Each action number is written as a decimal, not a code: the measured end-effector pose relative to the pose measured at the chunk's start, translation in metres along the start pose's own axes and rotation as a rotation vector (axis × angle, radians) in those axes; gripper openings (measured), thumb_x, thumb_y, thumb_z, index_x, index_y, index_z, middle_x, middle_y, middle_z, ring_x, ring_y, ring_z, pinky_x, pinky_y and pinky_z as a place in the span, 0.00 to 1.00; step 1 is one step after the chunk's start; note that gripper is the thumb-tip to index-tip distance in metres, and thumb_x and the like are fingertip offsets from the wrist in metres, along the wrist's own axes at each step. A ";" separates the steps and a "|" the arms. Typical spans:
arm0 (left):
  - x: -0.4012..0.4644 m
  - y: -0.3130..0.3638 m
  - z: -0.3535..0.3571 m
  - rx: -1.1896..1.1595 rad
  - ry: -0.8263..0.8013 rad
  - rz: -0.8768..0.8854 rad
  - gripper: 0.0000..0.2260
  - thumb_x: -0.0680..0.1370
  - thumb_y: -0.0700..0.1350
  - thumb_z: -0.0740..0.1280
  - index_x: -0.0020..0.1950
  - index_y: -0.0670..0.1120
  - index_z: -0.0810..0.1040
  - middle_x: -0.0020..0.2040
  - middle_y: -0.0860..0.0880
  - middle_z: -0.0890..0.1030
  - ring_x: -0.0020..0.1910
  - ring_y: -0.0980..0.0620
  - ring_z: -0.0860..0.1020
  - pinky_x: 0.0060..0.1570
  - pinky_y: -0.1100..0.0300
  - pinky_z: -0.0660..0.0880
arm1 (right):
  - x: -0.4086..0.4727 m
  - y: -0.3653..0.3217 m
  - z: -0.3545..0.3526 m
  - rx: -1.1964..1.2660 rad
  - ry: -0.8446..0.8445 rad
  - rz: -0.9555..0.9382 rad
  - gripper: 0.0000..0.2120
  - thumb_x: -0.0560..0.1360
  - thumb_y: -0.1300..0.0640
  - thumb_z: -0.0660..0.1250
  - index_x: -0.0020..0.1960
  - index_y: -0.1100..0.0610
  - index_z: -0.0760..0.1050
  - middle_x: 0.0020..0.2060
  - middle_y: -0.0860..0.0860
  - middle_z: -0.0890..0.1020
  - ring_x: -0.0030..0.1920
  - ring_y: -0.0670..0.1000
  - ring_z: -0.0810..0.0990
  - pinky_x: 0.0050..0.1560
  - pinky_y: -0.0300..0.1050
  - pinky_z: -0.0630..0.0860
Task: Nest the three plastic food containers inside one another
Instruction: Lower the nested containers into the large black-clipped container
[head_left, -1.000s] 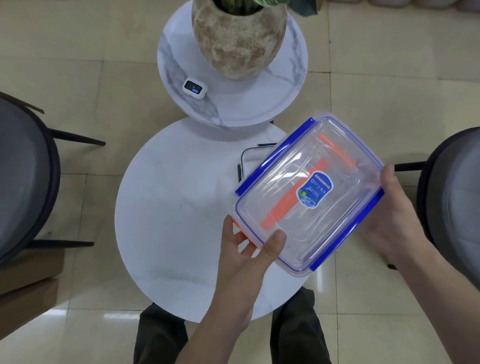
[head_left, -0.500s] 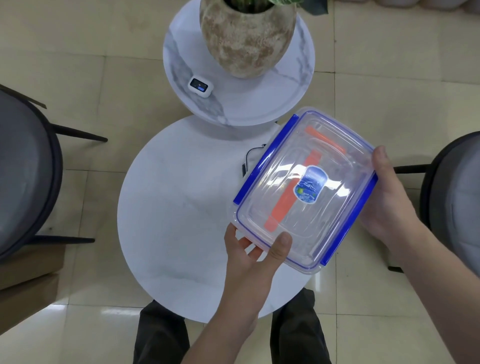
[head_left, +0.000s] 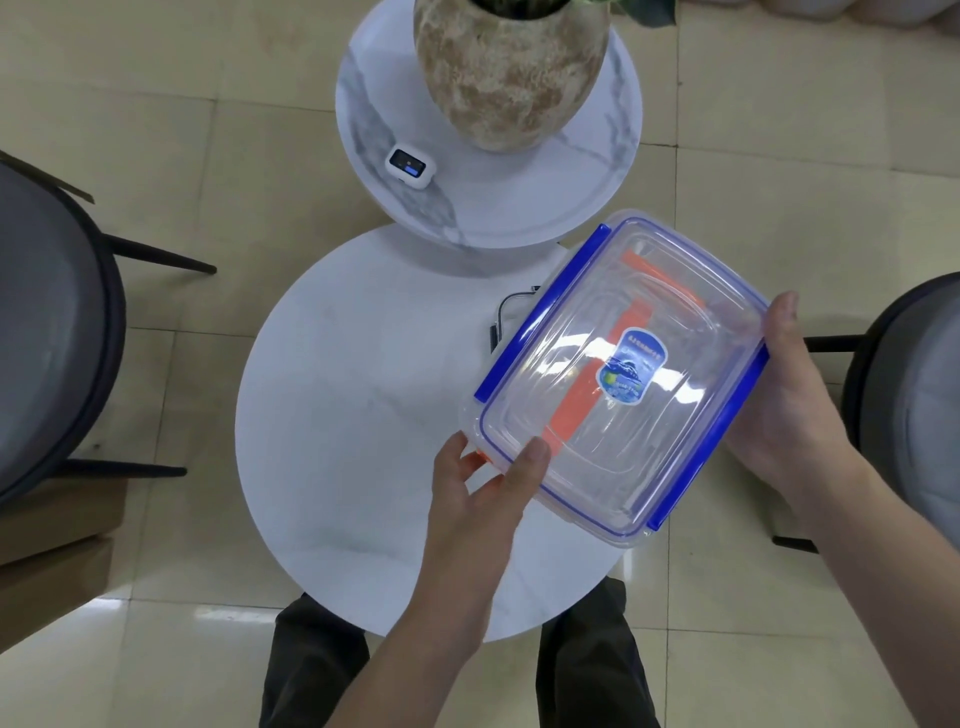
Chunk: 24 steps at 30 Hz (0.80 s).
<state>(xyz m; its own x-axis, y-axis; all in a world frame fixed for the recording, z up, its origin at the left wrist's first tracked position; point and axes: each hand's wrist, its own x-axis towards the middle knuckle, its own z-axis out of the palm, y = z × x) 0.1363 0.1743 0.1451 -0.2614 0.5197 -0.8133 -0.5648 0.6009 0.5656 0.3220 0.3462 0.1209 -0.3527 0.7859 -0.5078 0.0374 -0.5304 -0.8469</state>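
Note:
A large clear plastic container with a blue-trimmed lid and blue side clips hangs above the right side of the round white table. Through the lid I see orange parts of a smaller container inside. A blue oval label sits on the lid. My left hand grips the near left corner, thumb on the lid. My right hand holds the right edge against the blue clip. How many containers lie inside is unclear.
A smaller marble table behind carries a stone-look plant pot and a small white device. Dark chairs stand at the left and right. A metal wire handle pokes out from under the container.
The container has tilted slightly flatter and drifted a little toward me between both hands. Both grips are unchanged.

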 end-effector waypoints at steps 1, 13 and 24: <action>0.001 0.003 -0.003 -0.004 0.012 0.000 0.49 0.55 0.66 0.79 0.75 0.58 0.69 0.68 0.55 0.77 0.62 0.56 0.80 0.59 0.55 0.80 | 0.000 0.000 0.000 -0.008 0.007 -0.008 0.36 0.77 0.33 0.53 0.76 0.55 0.68 0.71 0.60 0.75 0.69 0.60 0.76 0.70 0.63 0.70; 0.023 0.022 -0.033 0.058 0.040 0.071 0.36 0.69 0.66 0.75 0.74 0.56 0.73 0.69 0.55 0.79 0.69 0.50 0.79 0.71 0.44 0.76 | -0.038 0.015 0.007 -0.045 0.108 -0.033 0.34 0.77 0.39 0.65 0.74 0.61 0.68 0.62 0.57 0.78 0.63 0.58 0.78 0.63 0.56 0.77; 0.039 0.031 -0.039 0.122 -0.130 0.074 0.37 0.66 0.58 0.73 0.75 0.53 0.72 0.66 0.56 0.81 0.67 0.50 0.80 0.54 0.62 0.82 | -0.083 0.038 0.036 -0.012 0.193 0.048 0.26 0.73 0.54 0.69 0.71 0.54 0.72 0.61 0.53 0.83 0.60 0.55 0.83 0.58 0.52 0.81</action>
<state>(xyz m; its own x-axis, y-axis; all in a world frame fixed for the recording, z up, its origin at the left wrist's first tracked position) 0.0781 0.1902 0.1258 -0.1913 0.6342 -0.7491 -0.4470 0.6232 0.6418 0.3192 0.2494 0.1363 -0.1645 0.8068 -0.5675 0.0611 -0.5659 -0.8222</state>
